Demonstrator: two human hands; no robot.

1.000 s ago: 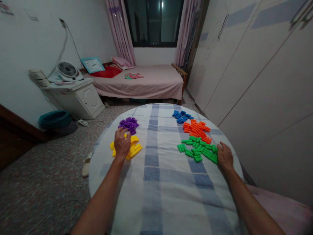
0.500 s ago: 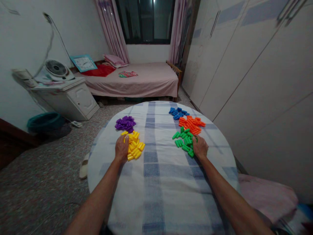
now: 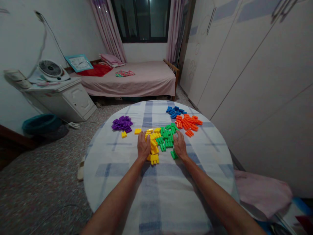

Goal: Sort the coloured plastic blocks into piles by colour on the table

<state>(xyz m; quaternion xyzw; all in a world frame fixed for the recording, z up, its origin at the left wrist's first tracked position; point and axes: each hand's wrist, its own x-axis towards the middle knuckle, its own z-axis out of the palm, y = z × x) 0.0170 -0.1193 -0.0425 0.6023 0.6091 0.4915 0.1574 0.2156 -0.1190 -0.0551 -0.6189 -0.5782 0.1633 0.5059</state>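
Note:
My left hand [image 3: 143,145] presses against the left side of a pile of yellow plastic building blocks [image 3: 154,149], its thumb and fingers stretched out. Opposite it, my right hand [image 3: 180,145] is open along the right side of the green plastic building blocks [image 3: 168,134]. The yellow and green piles touch mid-table. A green block [image 3: 173,154] lies by my right wrist, and one yellow block [image 3: 124,134] is apart at the left. Some blocks are partly hidden behind my fingers.
Purple blocks [image 3: 122,123] sit at the table's left, blue blocks [image 3: 175,111] at the back right, with orange blocks [image 3: 188,122] in front. A checked cloth covers the round table [image 3: 122,195]. A bed [image 3: 137,81] stands beyond, wardrobe doors [image 3: 256,98] on the right.
Both hands have moved inward, sweeping the yellow blocks right and the green blocks left until the piles meet. A few blocks trail behind. The view has shifted slightly.

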